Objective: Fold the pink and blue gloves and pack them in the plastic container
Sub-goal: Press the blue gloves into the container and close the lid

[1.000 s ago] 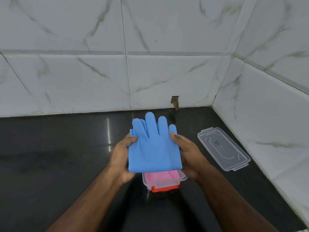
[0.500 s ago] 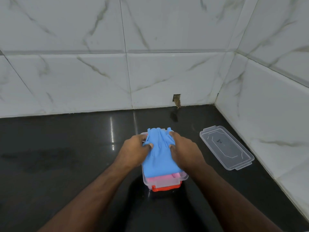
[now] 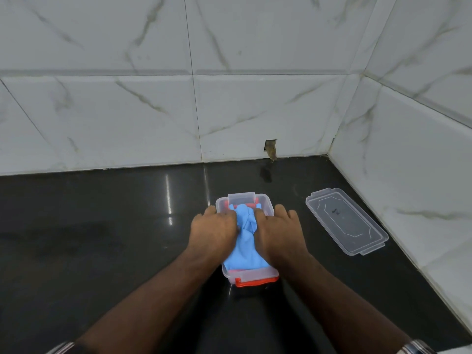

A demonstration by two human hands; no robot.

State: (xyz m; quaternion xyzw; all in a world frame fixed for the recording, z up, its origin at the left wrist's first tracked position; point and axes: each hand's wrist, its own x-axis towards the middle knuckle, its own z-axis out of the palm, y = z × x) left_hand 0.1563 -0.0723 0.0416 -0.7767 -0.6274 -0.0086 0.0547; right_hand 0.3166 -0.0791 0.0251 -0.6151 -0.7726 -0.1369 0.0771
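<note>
A clear plastic container (image 3: 242, 199) with red clips stands on the black counter in front of me. The blue gloves (image 3: 245, 241) lie bunched inside it, on top of the pink gloves (image 3: 236, 270), of which only a thin strip shows at the near end. My left hand (image 3: 213, 232) presses down on the left side of the blue gloves, fingers curled into the fabric. My right hand (image 3: 277, 232) does the same on the right side. Both hands cover most of the container's long walls.
The container's clear lid (image 3: 346, 222) lies flat on the counter to the right, close to the tiled side wall (image 3: 413, 159). A tiled back wall (image 3: 194, 111) with a small hole (image 3: 270, 148) rises behind. The dark counter (image 3: 89, 226) spreads out to the left.
The blue gloves were held up flat above the container a second ago. Both hands have lowered them into it and now press them down, bunching the fabric.
</note>
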